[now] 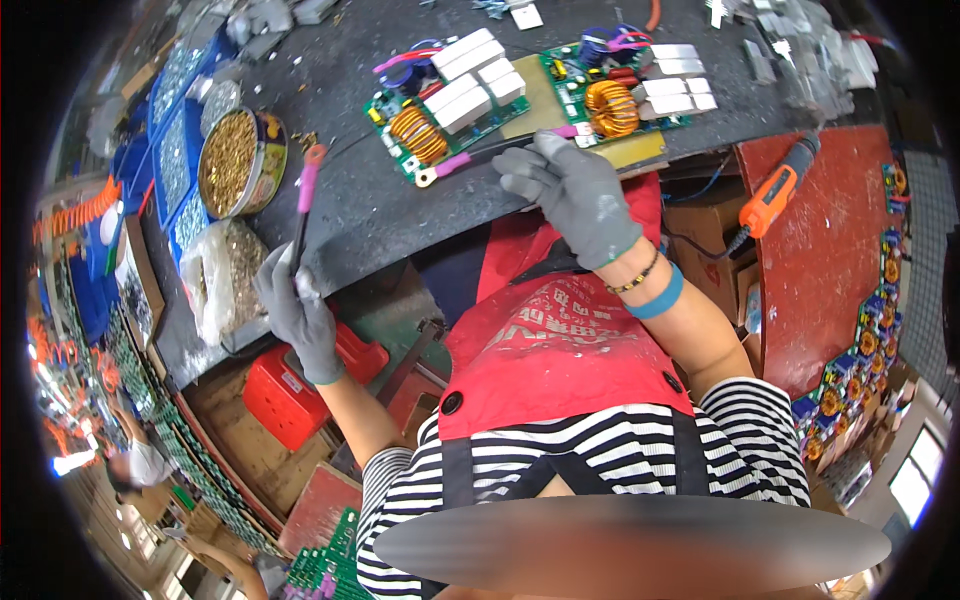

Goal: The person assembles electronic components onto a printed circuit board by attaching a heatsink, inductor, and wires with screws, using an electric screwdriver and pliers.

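My left hand (298, 310), in a grey glove, is closed around a black cable (299, 240) that stands up from it, with a pink sleeve and a ring lug at its upper end. My gloved right hand (580, 195) is at the bench's front edge, its bent fingers on a second black cable (488, 153). Pink sleeves and ring lugs show at both ends of that cable, which lies along the front of two green circuit boards. The left board (408, 165) and the right board (570, 95) carry copper coils and white blocks. The fingertips are partly hidden.
A round tin (240, 165) of brass-coloured small parts stands at left, beside blue bins (175, 155) and a plastic bag (222, 275). An orange corded tool (775, 195) lies at the right edge. Grey metal pieces (815, 60) are heaped far right. A red stool (285, 395) is below.
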{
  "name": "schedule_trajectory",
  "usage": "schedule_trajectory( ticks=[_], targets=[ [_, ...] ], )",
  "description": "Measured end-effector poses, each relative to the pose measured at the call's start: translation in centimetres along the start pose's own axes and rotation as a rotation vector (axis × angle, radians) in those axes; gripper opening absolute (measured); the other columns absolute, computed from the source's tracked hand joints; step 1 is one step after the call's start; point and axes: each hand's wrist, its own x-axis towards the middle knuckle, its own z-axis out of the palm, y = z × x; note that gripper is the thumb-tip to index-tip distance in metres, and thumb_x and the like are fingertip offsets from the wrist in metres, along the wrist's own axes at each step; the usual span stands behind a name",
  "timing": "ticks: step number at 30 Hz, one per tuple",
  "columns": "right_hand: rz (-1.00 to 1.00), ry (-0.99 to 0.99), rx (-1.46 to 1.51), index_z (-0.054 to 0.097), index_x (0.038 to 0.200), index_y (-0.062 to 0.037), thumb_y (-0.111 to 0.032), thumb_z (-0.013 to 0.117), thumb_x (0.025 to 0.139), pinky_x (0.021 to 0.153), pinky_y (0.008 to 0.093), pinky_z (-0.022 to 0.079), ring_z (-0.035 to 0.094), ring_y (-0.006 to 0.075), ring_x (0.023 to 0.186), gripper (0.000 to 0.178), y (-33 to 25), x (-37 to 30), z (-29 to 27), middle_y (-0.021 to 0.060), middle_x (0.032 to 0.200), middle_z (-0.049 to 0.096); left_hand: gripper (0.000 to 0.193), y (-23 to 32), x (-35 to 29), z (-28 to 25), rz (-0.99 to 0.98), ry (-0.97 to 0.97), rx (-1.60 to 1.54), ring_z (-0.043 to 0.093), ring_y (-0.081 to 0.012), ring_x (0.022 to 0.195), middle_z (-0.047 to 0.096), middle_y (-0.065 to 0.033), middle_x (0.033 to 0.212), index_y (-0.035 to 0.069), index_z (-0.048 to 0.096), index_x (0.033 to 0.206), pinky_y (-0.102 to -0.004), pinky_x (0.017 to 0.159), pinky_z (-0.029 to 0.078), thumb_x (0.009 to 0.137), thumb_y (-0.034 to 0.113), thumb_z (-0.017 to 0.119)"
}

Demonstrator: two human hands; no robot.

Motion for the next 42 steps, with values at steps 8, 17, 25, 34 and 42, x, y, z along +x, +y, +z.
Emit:
schedule_trajectory(
  ticks=[8, 17, 25, 34, 42],
  targets=[
    [0.185, -0.192, -0.235, 0.043, 0.127, 0.0165, -0.019, 0.052, 0.098, 0.089, 0.0448, 0.055, 0.062, 0.0380, 0.108, 0.047, -1.6, -3.2, -1.3, 0.0296, 0.116, 0.058, 0.028, -1.7, 1.4, -0.8, 0.074, -0.293, 0.097, 0.052, -0.0347, 0.112, 0.060, -0.0128, 0.113, 0.007, 0.067, 0.110, -0.0430, 0.099, 0.038, 0.092, 0.026, 0.057],
    [0.224, -0.241, -0.344, 0.047, 0.131, 0.0120, -0.015, 0.049, 0.098, 0.080, 0.0361, 0.058, 0.067, 0.0290, 0.099, 0.043, -1.9, -3.8, -2.1, 0.0221, 0.115, 0.064, 0.035, -2.8, 4.2, 0.9, 0.232, -0.450, 0.269, 0.048, -0.0371, 0.122, 0.057, -0.0146, 0.125, 0.017, 0.067, 0.117, -0.0491, 0.101, 0.036, 0.091, 0.038, 0.058],
    [-0.127, -0.266, -0.686, 0.050, 0.129, 0.0113, -0.010, 0.049, 0.096, 0.077, 0.0335, 0.057, 0.066, 0.0262, 0.098, 0.040, -3.5, -5.0, 1.0, 0.0211, 0.117, 0.062, 0.049, -3.0, 5.4, -1.0, 0.309, -0.064, 0.222, 0.057, -0.0351, 0.110, 0.059, -0.0156, 0.120, 0.005, 0.059, 0.123, -0.0420, 0.095, 0.045, 0.085, 0.035, 0.070],
    [-1.298, -0.019, -0.880, 0.053, 0.126, 0.0102, -0.010, 0.062, 0.091, 0.088, 0.0298, 0.048, 0.060, 0.0184, 0.099, 0.041, -9.6, 1.7, 9.5, 0.0142, 0.116, 0.063, 0.026, -10.9, 6.1, -11.7, -0.556, -0.102, 0.408, 0.071, -0.0251, 0.088, 0.072, -0.0144, 0.099, 0.007, 0.069, 0.108, -0.0346, 0.081, 0.053, 0.083, 0.014, 0.067],
    [-1.262, -0.093, -0.898, 0.057, 0.121, 0.0056, -0.016, 0.076, 0.083, 0.077, 0.0281, 0.052, 0.064, 0.0171, 0.087, 0.047, -14.7, 12.2, 17.0, 0.0133, 0.103, 0.066, 0.043, -17.4, 6.5, -9.5, -0.217, -0.320, 0.395, 0.059, -0.0382, 0.112, 0.062, -0.0208, 0.118, 0.008, 0.056, 0.124, -0.0399, 0.096, 0.047, 0.082, 0.015, 0.060]
  ],
)
